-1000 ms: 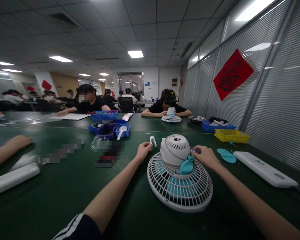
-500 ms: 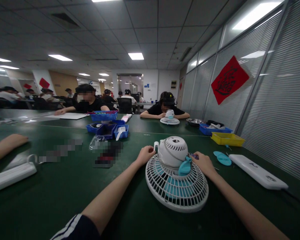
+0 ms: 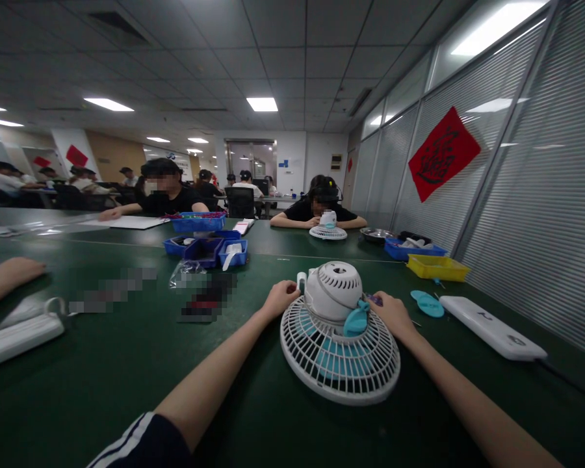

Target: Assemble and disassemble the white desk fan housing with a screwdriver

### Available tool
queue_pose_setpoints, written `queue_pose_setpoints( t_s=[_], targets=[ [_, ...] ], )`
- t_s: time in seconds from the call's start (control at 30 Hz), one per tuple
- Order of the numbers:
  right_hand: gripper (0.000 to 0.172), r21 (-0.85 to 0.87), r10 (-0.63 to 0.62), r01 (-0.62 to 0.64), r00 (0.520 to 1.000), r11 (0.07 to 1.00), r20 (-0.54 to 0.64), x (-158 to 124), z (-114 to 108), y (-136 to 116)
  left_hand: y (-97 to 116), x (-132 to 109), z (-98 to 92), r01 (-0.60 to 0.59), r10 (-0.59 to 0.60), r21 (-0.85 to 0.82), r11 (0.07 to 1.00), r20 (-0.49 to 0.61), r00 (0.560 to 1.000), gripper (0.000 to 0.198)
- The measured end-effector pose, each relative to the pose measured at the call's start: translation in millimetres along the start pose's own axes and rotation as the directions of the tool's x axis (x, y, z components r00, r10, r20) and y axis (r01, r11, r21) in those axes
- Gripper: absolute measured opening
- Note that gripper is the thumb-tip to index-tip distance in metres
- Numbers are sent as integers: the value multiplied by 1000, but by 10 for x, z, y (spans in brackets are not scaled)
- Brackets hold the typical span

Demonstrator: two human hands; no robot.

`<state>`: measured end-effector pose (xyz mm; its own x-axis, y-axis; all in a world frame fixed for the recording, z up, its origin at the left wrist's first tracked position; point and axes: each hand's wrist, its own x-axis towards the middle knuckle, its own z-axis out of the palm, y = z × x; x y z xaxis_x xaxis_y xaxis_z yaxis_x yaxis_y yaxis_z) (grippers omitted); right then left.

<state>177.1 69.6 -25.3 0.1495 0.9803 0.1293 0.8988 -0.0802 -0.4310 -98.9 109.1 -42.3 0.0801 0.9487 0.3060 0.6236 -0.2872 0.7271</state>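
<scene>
A white fan lies grille down on the green table, its round motor housing up and pale blue blades showing through the grille. At the housing's left side, my left hand has its fingers closed by a small white upright part; whether it grips that part is hidden. My right hand is at the housing's right, fingers closed around a small purple thing, mostly covered. A light blue knob sits on the housing between grille and right hand.
Blue bins and a plastic bag stand left of centre. At right are a yellow tray, light blue discs and a long white case. Another person's hand rests far left. People sit across the table.
The whole view has shifted slightly, moving the fan and both hands a little up and left in the picture. My hands keep about the same places at the fan.
</scene>
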Motion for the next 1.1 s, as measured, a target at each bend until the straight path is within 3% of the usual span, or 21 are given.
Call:
queue_pose_setpoints(
  t_s=[0.3,0.43,0.5,0.53,0.6,0.67,0.7,0.77,0.9,1.1],
  targets=[
    [31,-34,-16,15,1000,999,-14,71,-133,-15,10,12,-21,51,-49,-71,996,31,998,16],
    [28,54,19,-23,997,998,73,211,-187,-49,-13,51,-37,116,-109,-154,981,51,993,15],
    [28,161,38,-47,998,986,57,338,-177,-136,-43,81,-27,159,-150,-200,967,57,987,17],
    [25,268,49,-46,999,962,-6,409,-165,-198,-59,96,-19,179,-170,-220,959,60,984,18],
    [32,606,118,34,971,795,-209,542,-129,-333,-88,122,-2,210,-201,-257,943,63,978,18],
    [48,757,207,93,934,646,-291,635,-82,-429,-110,136,9,233,-225,-290,928,64,972,15],
    [52,774,216,108,928,624,-303,661,-56,-445,-117,138,10,245,-237,-306,920,64,970,14],
    [50,746,178,120,935,655,-306,673,-2,-401,-127,133,5,269,-261,-337,902,70,963,11],
    [31,666,152,80,947,741,-282,614,62,-125,-104,165,-3,332,-307,-406,851,127,943,10],
    [28,567,185,-1,946,823,-268,543,-8,36,190,538,73,341,-300,-592,731,171,939,26]
  ],
)
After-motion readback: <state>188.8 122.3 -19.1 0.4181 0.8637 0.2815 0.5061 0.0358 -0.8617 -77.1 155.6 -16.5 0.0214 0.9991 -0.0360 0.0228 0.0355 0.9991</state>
